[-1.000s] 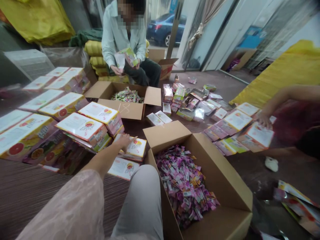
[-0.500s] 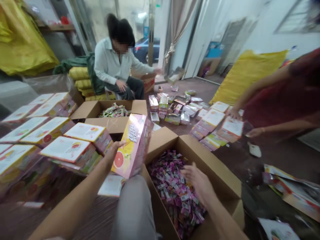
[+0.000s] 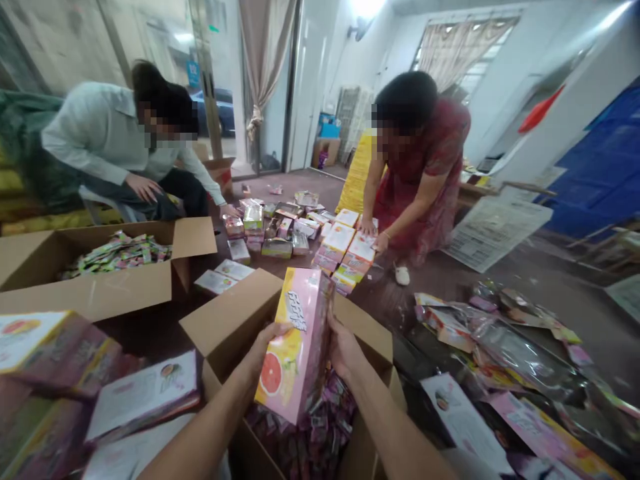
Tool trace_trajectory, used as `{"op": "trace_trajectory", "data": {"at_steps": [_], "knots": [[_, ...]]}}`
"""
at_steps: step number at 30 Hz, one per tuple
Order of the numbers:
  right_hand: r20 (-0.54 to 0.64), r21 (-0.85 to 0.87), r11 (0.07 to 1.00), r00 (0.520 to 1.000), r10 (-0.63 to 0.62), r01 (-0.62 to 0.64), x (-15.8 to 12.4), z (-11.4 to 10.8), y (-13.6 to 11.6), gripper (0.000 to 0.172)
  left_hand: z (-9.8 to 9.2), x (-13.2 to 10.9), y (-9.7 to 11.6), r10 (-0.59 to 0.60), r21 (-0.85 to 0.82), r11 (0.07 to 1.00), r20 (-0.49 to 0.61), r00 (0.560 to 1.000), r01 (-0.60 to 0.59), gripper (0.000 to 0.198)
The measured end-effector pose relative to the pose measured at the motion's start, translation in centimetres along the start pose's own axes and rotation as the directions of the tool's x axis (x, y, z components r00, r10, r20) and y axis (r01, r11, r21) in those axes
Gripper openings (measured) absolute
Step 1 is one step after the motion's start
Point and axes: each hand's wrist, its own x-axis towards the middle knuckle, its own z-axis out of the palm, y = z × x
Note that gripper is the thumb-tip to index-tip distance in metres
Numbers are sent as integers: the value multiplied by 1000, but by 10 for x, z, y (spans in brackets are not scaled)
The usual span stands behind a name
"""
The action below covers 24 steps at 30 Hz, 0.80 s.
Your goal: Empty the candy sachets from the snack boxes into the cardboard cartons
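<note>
A pink and yellow printed box (image 3: 295, 347) with a grapefruit picture is held tilted between both hands. My left hand (image 3: 270, 340) grips its left edge, thumb on the front face. At the right side, my right hand (image 3: 343, 343) is closed against the box, its fingertips partly hidden behind it. Directly below stands an open cardboard carton (image 3: 245, 313), with many small purple sachets (image 3: 320, 427) inside. The held box hides part of the carton and its contents.
Another open carton (image 3: 115, 293) of green sachets stands left, near stacked printed boxes (image 3: 45, 360). A seated person (image 3: 105, 133) and a bending person (image 3: 425, 173) handle boxes across the floor. Flattened packaging (image 3: 515, 347) lies to the right.
The view has swung right. The box has moved over the purple-sachet carton, and my right hand has come up from the sachets to hold it too.
</note>
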Motion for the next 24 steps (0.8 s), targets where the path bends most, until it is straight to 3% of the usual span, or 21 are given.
{"op": "trace_trajectory", "data": {"at_steps": [3, 5, 6, 7, 8, 9, 10, 11, 13, 16, 18, 21, 24], "knots": [[-42, -153, 988, 999, -34, 27, 5, -12, 11, 49, 1, 12, -3, 98, -2, 995, -17, 995, -98, 51], [-126, -375, 906, 958, -258, 194, 1, -18, 13, 49, -2, 22, -3, 111, -7, 994, -39, 993, -111, 49], [-120, -527, 789, 891, -438, 317, -3, -20, 11, 47, -4, 26, -3, 104, 9, 995, -54, 993, -103, 47], [-22, -672, 598, 795, -607, 437, -7, -21, 7, 44, -6, 31, -2, 103, 37, 994, -72, 992, -101, 45], [176, -767, 343, 693, -699, 541, -12, -21, 2, 41, -7, 34, -2, 116, 71, 991, -88, 989, -110, 44], [428, -775, 66, 599, -677, 628, -17, -20, -5, 39, -8, 36, -1, 138, 104, 986, -98, 986, -128, 44], [659, -697, -183, 519, -544, 693, -21, -18, -12, 37, -9, 38, -1, 159, 130, 981, -101, 982, -145, 44], [816, -572, -368, 459, -352, 734, -24, -14, -19, 35, -8, 38, -1, 175, 150, 976, -99, 979, -159, 44], [912, -347, -572, 409, -24, 743, -26, -8, -30, 36, -7, 36, -2, 186, 181, 969, -101, 977, -166, 47], [897, -204, -659, 407, 170, 724, -26, -4, -39, 43, -4, 31, -6, 133, 195, 974, -83, 988, -115, 49], [890, -181, -628, 398, 223, 757, -28, -6, -41, 43, -6, 28, -8, 94, 180, 980, -47, 994, -85, 46], [883, -137, -561, 358, 305, 816, -35, -15, -42, 27, -14, 24, -6, 26, 150, 988, -12, 1000, -24, 42], [905, -138, -532, 325, 276, 836, -44, -27, -51, 22, -25, 23, 3, -192, 8, 981, 69, 979, 192, 42]]}}
